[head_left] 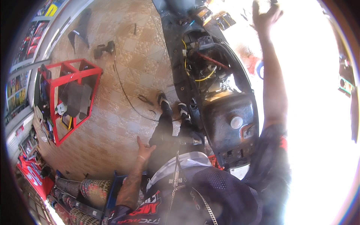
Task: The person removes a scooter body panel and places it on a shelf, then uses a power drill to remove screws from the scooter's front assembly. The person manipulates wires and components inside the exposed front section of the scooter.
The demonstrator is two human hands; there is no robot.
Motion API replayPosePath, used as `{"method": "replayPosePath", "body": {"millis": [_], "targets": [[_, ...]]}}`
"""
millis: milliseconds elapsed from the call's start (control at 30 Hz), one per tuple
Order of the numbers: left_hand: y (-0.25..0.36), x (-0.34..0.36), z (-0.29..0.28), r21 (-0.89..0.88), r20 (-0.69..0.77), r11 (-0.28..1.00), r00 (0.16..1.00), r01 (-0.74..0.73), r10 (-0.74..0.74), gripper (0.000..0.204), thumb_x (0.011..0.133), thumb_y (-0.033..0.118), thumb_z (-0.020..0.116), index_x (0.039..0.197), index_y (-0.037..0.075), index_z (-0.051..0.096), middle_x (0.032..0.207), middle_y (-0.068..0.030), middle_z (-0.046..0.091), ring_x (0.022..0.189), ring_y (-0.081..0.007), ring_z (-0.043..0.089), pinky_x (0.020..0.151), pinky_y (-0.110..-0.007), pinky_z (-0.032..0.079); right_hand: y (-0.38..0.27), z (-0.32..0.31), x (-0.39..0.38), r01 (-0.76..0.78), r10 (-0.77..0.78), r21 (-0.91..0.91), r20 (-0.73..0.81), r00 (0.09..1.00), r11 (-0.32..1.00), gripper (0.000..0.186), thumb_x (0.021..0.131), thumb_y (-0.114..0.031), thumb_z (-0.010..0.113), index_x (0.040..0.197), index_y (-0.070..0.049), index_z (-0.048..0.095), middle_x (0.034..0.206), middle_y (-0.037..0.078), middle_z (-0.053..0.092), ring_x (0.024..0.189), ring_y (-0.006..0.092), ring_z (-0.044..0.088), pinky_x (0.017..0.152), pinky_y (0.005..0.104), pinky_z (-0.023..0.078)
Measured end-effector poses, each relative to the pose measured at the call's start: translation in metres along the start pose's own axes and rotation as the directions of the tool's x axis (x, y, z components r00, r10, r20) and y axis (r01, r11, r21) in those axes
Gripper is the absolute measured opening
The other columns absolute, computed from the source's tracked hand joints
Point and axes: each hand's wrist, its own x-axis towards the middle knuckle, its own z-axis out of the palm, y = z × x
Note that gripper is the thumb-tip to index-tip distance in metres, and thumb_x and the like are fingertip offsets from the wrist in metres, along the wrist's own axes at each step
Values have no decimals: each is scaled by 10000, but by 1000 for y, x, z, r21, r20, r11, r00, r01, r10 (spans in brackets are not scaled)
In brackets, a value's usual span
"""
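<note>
My left hand (145, 150) hangs low beside my leg, its fingers apart and nothing in it. My right arm stretches up and away at the right, over the bright area. At its end my right hand (266, 18) has its fingers apart near the upper edge. A small dark shape shows by those fingertips; I cannot tell whether they touch it. Between my arms stands a long black vehicle body (228, 112), partly stripped. Inside its open bay lie a yellow hose (207, 78) and a red bar (213, 60).
A red-framed stand (56, 108) is on the tiled floor to the left. A cordless power tool (105, 50) lies beyond it, and a thin dark cable (123, 90) curves toward my feet. Several tyres (93, 190) are stacked at lower left. Glare hides most of the right side.
</note>
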Motion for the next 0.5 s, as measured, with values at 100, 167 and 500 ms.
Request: {"method": "replayPosePath", "body": {"millis": [100, 167, 500], "targets": [[-5, -7, 16, -45, -4, 999, 1000, -28, 28, 1287, 729, 219, 824, 1518, 39, -176, 923, -115, 620, 834, -203, 612, 784, -340, 534, -81, -49, -87, -324, 323, -299, 946, 21, 898, 447, 883, -468, 647, 1032, -50, 706, 1060, 213, 677, 1006, 369, 649, 896, 450, 503], [-6, -12, 22, -46, 4, 998, 1000, -30, 30, 1293, 728, 224, 826, 1520, 50, -181, 952, -128, 616, 862, -219, 610, 823, -348, 526, -109, -61, -123, -278, 303, -438, 857, -418, 855, 474, 921, -449, 582, 1138, -42, 693, 1168, 192, 674, 1090, 334, 651, 920, 429, 516], [-20, -25, 37, -64, -39, 997, 999, -35, 33, 1301, 730, 242, 831, 1522, 72, -188, 1065, -203, 612, 949, -287, 614, 905, -387, 503, -109, -38, -181, -354, 356, -555, 796, -490, 753, 338, 896, -205, 604, 1178, -35, 682, 1235, 200, 650, 1169, 337, 625, 946, 407, 524]]}}
